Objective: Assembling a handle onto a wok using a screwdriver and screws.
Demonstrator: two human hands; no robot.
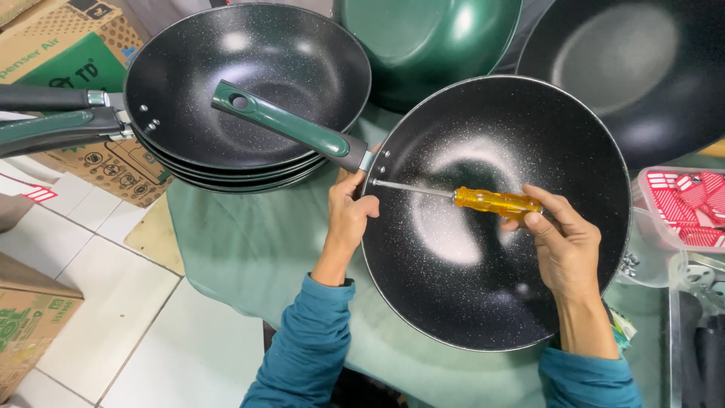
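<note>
1. The desk (249,249), under a pale green cloth, carries several woks: a stack of black speckled woks (249,83) at upper left, a green wok (423,38) at top centre and another dark wok (627,68) at upper right.
2. The black speckled wok (491,219) in hand lies at the centre, its rim against the left hand (349,219), whose fingers close on the rim just below the joint of the green handle (283,125).
3. The right hand (563,242) has its fingers closed on the amber grip of a screwdriver (495,202); the shaft runs across the bowl to the rivet spot at the handle mount.
4. To do this well, I judge the tip should sit square in the screw, the shaft in line, and the left hand brace handle and rim against turning.
5. Brown cardboard boxes (68,45) with a green panel sit at upper left; another box (30,317) stands on the tiled floor at lower left.
6. A clear tub with red-and-white packets (683,208) is at the right edge.
</note>
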